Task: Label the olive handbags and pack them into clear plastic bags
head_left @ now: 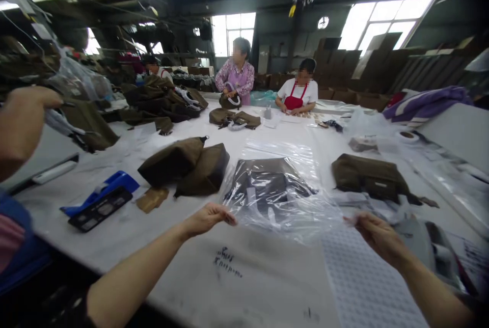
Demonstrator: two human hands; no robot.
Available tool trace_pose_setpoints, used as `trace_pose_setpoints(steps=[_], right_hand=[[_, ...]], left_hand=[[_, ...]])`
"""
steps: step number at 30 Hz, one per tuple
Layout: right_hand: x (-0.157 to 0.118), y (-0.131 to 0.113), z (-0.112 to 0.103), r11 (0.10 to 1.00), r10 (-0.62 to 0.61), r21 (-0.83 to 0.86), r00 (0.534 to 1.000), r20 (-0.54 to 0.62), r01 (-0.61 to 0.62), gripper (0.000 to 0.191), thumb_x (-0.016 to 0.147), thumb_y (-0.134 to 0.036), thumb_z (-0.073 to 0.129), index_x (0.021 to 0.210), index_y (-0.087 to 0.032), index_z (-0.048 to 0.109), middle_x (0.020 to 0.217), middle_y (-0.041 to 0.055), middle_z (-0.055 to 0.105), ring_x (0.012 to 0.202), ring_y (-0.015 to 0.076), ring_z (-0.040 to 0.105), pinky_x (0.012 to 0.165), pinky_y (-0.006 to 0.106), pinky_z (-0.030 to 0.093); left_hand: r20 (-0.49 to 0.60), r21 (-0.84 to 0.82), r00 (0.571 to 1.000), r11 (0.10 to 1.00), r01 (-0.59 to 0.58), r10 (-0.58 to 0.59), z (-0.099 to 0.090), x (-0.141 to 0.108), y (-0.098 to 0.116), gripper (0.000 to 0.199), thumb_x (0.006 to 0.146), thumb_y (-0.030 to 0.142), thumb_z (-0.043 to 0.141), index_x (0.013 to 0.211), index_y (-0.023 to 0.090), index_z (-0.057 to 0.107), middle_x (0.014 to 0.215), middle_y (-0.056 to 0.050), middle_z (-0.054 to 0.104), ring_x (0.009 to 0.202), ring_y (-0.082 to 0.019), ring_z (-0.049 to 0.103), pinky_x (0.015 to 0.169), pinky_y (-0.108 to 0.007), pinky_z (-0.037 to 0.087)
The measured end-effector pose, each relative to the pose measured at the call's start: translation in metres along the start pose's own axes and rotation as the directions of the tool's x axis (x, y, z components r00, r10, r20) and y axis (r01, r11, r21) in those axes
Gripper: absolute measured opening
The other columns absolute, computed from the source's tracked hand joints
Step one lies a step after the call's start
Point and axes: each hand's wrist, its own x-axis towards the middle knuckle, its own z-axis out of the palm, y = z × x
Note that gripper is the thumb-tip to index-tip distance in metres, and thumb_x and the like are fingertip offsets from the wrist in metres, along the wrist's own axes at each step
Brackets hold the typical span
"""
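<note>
A dark handbag (pixel 267 180) lies inside a clear plastic bag (pixel 294 218) on the white table in front of me. My left hand (pixel 210 217) pinches the near left corner of the plastic. At the near right corner, my right hand (pixel 376 231) grips the same film between thumb and fingers. The plastic's near edge is stretched between both hands. Left of it sit two brown-olive bags (pixel 202 172), one leaning over the other. Another olive bag (pixel 369 178) rests beyond my right hand.
A blue tape dispenser (pixel 118 185) and a black panel (pixel 100 208) lie left. A printed sheet (pixel 367 277) is near my right forearm. At far left, a co-worker's arm (pixel 23 119) reaches over the table. Two people work across it; olive bags (pixel 164 99) are piled behind.
</note>
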Motion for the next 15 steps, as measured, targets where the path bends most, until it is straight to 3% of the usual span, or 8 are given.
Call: trace_pose_setpoints(steps=[2, 4, 6, 7, 9, 10, 13, 15], right_hand=[[-0.016, 0.036, -0.004, 0.986, 0.074, -0.153, 0.994, 0.083, -0.061, 0.032, 0.055, -0.045, 0.074, 0.072, -0.019, 0.067, 0.072, 0.0083, 0.065, 0.073, 0.0230, 0.063, 0.075, 0.037, 0.050], [-0.031, 0.045, -0.006, 0.918, 0.193, -0.384, 0.957, 0.218, -0.098, 0.038, 0.056, -0.044, 0.073, 0.083, -0.017, 0.068, 0.077, 0.0094, 0.067, 0.077, 0.0256, 0.063, 0.081, 0.043, 0.048], [-0.048, 0.033, 0.001, 0.790, 0.231, -0.613, 0.917, 0.325, 0.019, 0.043, 0.059, -0.040, 0.071, 0.095, -0.018, 0.067, 0.093, 0.0109, 0.068, 0.092, 0.0281, 0.061, 0.091, 0.047, 0.042], [-0.058, 0.025, 0.010, 0.728, 0.183, -0.674, 0.913, 0.364, 0.123, 0.047, 0.060, -0.038, 0.070, 0.103, -0.019, 0.065, 0.104, 0.0111, 0.065, 0.101, 0.0285, 0.057, 0.097, 0.048, 0.037], [-0.085, 0.013, 0.042, 0.610, 0.008, -0.708, 0.891, 0.454, 0.355, 0.057, 0.066, -0.037, 0.067, 0.120, -0.022, 0.055, 0.126, 0.0091, 0.053, 0.118, 0.0266, 0.046, 0.104, 0.046, 0.029], [-0.101, 0.013, 0.065, 0.574, -0.032, -0.684, 0.847, 0.531, 0.450, 0.064, 0.070, -0.038, 0.065, 0.129, -0.023, 0.046, 0.133, 0.0085, 0.046, 0.123, 0.0251, 0.041, 0.106, 0.044, 0.028], [-0.149, 0.043, 0.137, 0.524, 0.108, -0.636, 0.697, 0.709, 0.566, 0.092, 0.058, -0.048, 0.074, 0.135, -0.015, 0.037, 0.134, 0.0154, 0.044, 0.122, 0.0308, 0.041, 0.103, 0.045, 0.032], [-0.171, 0.076, 0.171, 0.468, 0.106, -0.686, 0.735, 0.670, 0.557, 0.077, 0.059, -0.040, 0.076, 0.125, -0.012, 0.049, 0.124, 0.0177, 0.053, 0.114, 0.0330, 0.047, 0.098, 0.045, 0.037]], left_hand=[[0.034, 0.026, 0.998, 0.998, 0.055, -0.056, 0.026, -0.010, -0.044, 0.053, 0.085, 0.057, 0.042, 0.089, 0.012, 0.070, 0.088, -0.013, 0.071, 0.083, -0.023, 0.067, 0.079, -0.037, 0.051], [0.071, 0.046, 0.993, 0.995, 0.090, -0.094, 0.041, -0.021, -0.073, 0.049, 0.080, 0.057, 0.050, 0.089, 0.013, 0.070, 0.090, -0.013, 0.070, 0.088, -0.024, 0.065, 0.083, -0.038, 0.050], [0.108, 0.111, 0.990, 0.990, 0.082, -0.094, 0.044, -0.033, -0.088, 0.042, 0.070, 0.052, 0.066, 0.093, 0.017, 0.070, 0.100, -0.012, 0.068, 0.101, -0.026, 0.060, 0.093, -0.041, 0.043], [0.127, 0.187, 0.989, 0.981, 0.054, -0.079, 0.042, -0.040, -0.093, 0.041, 0.067, 0.048, 0.070, 0.097, 0.020, 0.069, 0.106, -0.011, 0.066, 0.109, -0.026, 0.055, 0.098, -0.042, 0.038], [0.152, 0.380, 0.988, 0.925, -0.022, -0.039, 0.033, -0.051, -0.100, 0.032, 0.070, 0.042, 0.069, 0.098, 0.025, 0.069, 0.113, -0.007, 0.064, 0.118, -0.025, 0.047, 0.105, -0.044, 0.027], [0.155, 0.467, 0.988, 0.883, -0.052, -0.024, 0.028, -0.054, -0.103, 0.024, 0.075, 0.039, 0.064, 0.094, 0.026, 0.069, 0.112, -0.005, 0.064, 0.119, -0.024, 0.046, 0.107, -0.045, 0.024], [0.119, 0.569, 0.993, 0.821, -0.055, -0.016, 0.019, -0.060, -0.110, 0.019, 0.084, 0.031, 0.052, 0.087, 0.025, 0.069, 0.101, -0.003, 0.068, 0.116, -0.022, 0.049, 0.108, -0.045, 0.021], [0.103, 0.568, 0.995, 0.821, -0.055, -0.004, 0.018, -0.059, -0.109, 0.021, 0.086, 0.028, 0.048, 0.090, 0.024, 0.068, 0.094, -0.004, 0.069, 0.112, -0.020, 0.051, 0.108, -0.043, 0.021]])
